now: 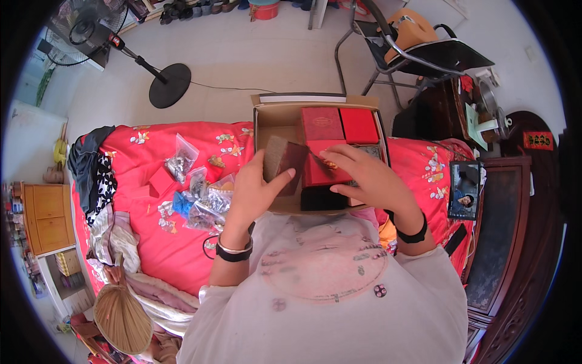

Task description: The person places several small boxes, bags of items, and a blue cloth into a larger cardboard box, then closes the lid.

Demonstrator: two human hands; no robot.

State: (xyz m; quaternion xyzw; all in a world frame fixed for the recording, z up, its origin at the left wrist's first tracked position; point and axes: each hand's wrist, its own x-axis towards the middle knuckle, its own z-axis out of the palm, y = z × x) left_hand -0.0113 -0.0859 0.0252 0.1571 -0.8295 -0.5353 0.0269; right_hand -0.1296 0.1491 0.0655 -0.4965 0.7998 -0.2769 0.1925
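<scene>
My left hand [257, 189] grips a small dark-red box [293, 161] with a greyish side, tilted over the left part of an open cardboard carton [275, 120]. Over the carton's middle hovers my right hand [363, 170], thumb and fingers spread around a gold-coloured detail [329, 164] above a bright red box [320, 177]. Whether those fingers grip it is unclear. Behind them in the carton sit a maroon box with a gold oval print [322, 123] and a plain red box [359, 125]. A black item [323, 199] lies at the near side, and my right hand partly covers a grey patterned box [373, 154].
The carton rests on a bed with a red patterned cover [150, 227]. Left of it lie clear plastic bags of small items [211, 202] and a small red box [161, 182]. A standing fan [170, 85], a metal-framed chair [386, 68] and a tablet [464, 190] surround the bed.
</scene>
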